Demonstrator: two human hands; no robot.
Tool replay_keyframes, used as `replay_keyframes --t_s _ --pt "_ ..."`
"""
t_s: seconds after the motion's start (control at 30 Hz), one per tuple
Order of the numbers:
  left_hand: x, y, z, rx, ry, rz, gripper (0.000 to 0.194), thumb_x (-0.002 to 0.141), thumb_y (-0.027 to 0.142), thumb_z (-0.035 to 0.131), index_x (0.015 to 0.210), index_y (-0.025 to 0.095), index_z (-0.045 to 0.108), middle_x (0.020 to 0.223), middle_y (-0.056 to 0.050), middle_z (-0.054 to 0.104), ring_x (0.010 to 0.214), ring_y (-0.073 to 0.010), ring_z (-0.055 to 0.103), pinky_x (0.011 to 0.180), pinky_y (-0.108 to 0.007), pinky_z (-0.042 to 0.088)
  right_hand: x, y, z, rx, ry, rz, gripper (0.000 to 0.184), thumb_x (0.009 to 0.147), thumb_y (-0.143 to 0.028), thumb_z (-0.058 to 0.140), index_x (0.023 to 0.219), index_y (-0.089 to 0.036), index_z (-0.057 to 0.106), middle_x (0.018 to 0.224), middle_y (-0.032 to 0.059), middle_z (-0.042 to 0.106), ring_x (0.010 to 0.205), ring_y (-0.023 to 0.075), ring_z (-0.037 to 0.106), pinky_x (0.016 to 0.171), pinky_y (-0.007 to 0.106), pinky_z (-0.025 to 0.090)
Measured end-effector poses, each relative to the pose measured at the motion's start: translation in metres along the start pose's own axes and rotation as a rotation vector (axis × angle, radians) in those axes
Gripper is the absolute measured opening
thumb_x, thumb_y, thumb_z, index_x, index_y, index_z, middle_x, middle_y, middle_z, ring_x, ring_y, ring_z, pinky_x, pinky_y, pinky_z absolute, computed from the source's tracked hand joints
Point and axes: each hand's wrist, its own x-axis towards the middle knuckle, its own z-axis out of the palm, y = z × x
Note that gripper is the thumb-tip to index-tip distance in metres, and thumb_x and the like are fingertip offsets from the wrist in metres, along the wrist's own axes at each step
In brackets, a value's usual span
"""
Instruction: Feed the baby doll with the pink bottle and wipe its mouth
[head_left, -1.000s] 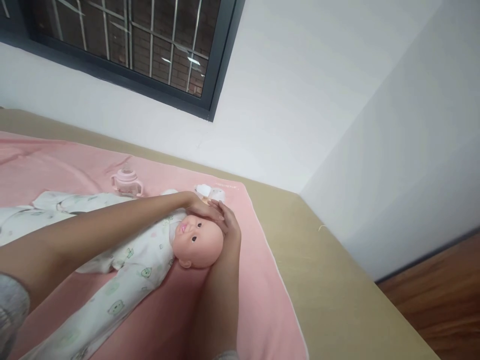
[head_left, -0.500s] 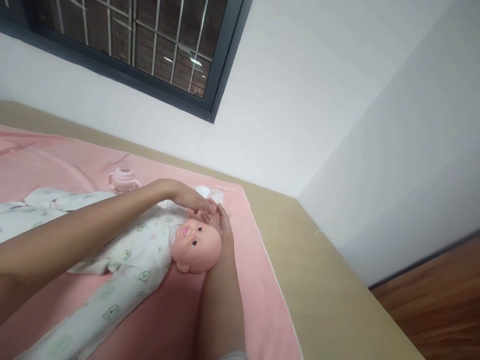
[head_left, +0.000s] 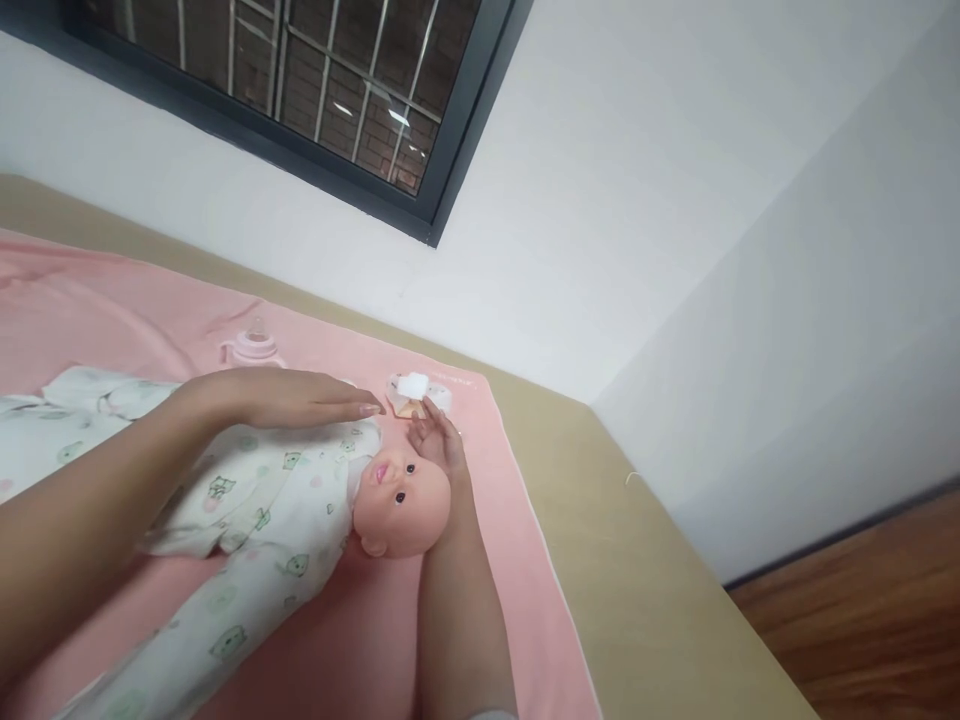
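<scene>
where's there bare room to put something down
Free: tan surface between pink cloth and right wall; also the cloth left of the bottle, beyond the clothes. Crowded: around the doll's head, with left hand, right hand and a white item close.

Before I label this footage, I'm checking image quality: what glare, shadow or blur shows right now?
In the head view, bright reflections mark the window; also there, shadow darkens the pink blanket beside the doll; same view, left hand and right hand look fairly clear, but the white item beyond them is too washed out to identify.
</scene>
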Motion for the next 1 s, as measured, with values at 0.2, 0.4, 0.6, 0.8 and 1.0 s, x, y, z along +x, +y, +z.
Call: replay_keyframes --t_s 0.2,0.4,0.6,0.8,1.0 --pt "0.009 -0.016 0.001 0.039 0.074 0.131 0.063 0.089 0.063 0.039 0.140 0.026 0.044 0.144 -0.006 0.045 0.129 -0.0299 0.042 0.105 -0.035 0.030 -0.011 -0.011 0.007 -0.113 0.005 -0.133 0.026 0.078 -0.031 0.058 0.101 -0.025 0.067 0.121 0.0015 0.060 0.090 0.0092 0.059 0.077 0.019 0.050" --pt "0.017 -0.014 0.007 0.051 0.292 0.214 0.065 0.088 0.055 0.045 0.143 0.020 0.036 0.145 -0.009 0.041 0.127 -0.0280 0.042 0.104 -0.031 0.030 -0.035 -0.040 0.017 -0.377 -0.116 -0.130 0.030 0.075 -0.035 0.062 0.101 -0.019 0.069 0.118 0.0075 0.061 0.076 0.0121 0.051 0.065 0.024 0.046" --pt "0.020 0.000 0.014 -0.014 0.412 0.372 0.054 0.090 0.049 0.047 0.138 0.024 0.043 0.143 -0.006 0.041 0.131 -0.0245 0.037 0.106 -0.029 0.028 -0.058 -0.075 0.053 -0.774 -0.468 -0.032 0.040 0.075 -0.047 0.067 0.101 -0.017 0.072 0.118 0.0087 0.057 0.071 0.0100 0.050 0.064 0.025 0.043" --pt "0.016 0.006 0.008 -0.155 0.295 0.406 0.038 0.081 0.050 0.060 0.107 0.023 0.065 0.120 -0.002 0.062 0.110 -0.0247 0.055 0.091 -0.027 0.040 -0.074 -0.088 0.085 -0.890 -0.664 -0.070 0.045 0.077 -0.051 0.064 0.110 -0.020 0.069 0.122 0.0089 0.053 0.076 0.0110 0.054 0.072 0.029 0.047" --pt "0.008 0.009 0.002 -0.215 0.147 0.413 0.028 0.081 0.043 0.063 0.093 0.019 0.070 0.089 0.000 0.071 0.082 -0.0202 0.063 0.070 -0.023 0.042 -0.067 -0.082 0.065 -0.700 -0.535 -0.101 0.061 0.065 -0.061 0.069 0.107 -0.017 0.070 0.121 0.0112 0.056 0.079 0.0147 0.056 0.075 0.031 0.049"
